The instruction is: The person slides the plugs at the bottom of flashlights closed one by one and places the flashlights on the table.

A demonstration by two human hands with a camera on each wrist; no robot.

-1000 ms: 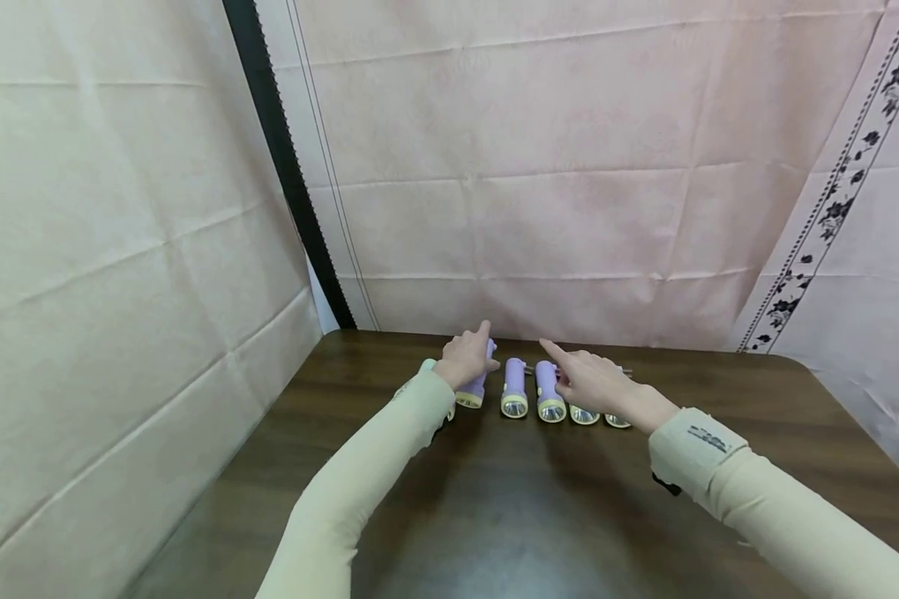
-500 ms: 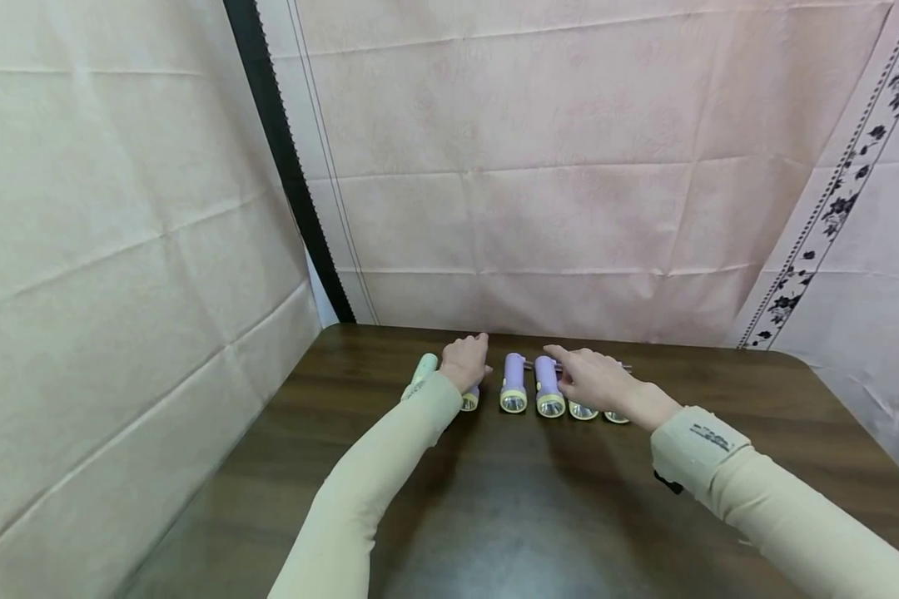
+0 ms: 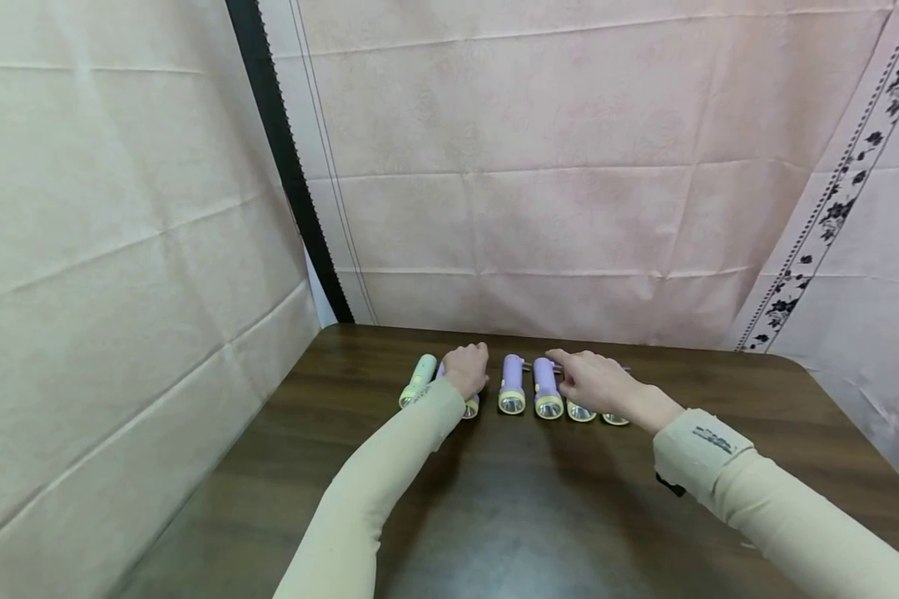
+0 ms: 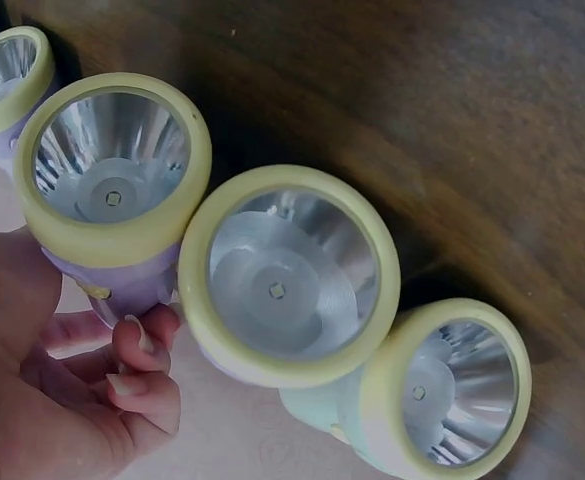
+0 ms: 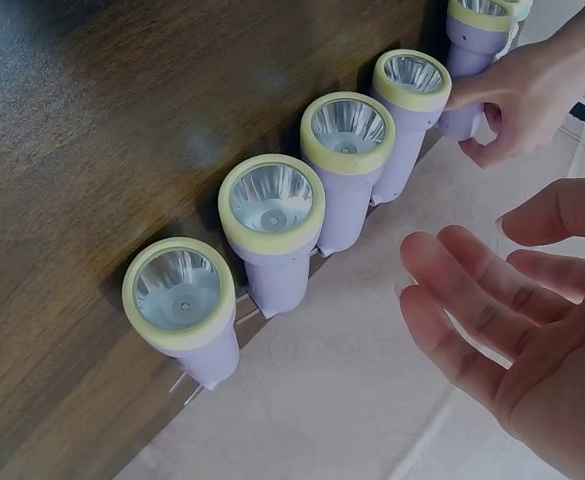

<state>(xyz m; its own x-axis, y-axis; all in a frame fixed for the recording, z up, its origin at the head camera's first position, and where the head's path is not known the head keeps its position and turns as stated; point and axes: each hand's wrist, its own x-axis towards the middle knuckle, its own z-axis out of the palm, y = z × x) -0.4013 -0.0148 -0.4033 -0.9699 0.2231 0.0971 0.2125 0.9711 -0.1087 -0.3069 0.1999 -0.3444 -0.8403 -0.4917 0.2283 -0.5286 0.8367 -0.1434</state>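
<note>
My left hand [image 3: 464,370] holds a purple flashlight [image 4: 122,275] with a yellow rim, its fingers curled behind the body in the left wrist view. Left of it sit another purple flashlight [image 4: 290,275], right against its rim, and a mint-green flashlight [image 3: 418,381]. My right hand [image 3: 595,378] hovers over the right part of the row, fingers loosely spread with nothing between them. Beneath and beside it stand several more purple flashlights [image 5: 272,230], lenses toward me; the head view hides some of their bodies behind this hand.
The flashlights form a row near the far edge of the dark wooden table [image 3: 494,516]. Thin metal rods [image 5: 184,388] stick out by the rightmost flashlights. A pale cloth [image 3: 569,208] hangs behind the table, another along its left side.
My left hand has shifted slightly toward me and its extended index finger has curled in. The mint flashlight beside it now shows more. The right hand has barely moved.
</note>
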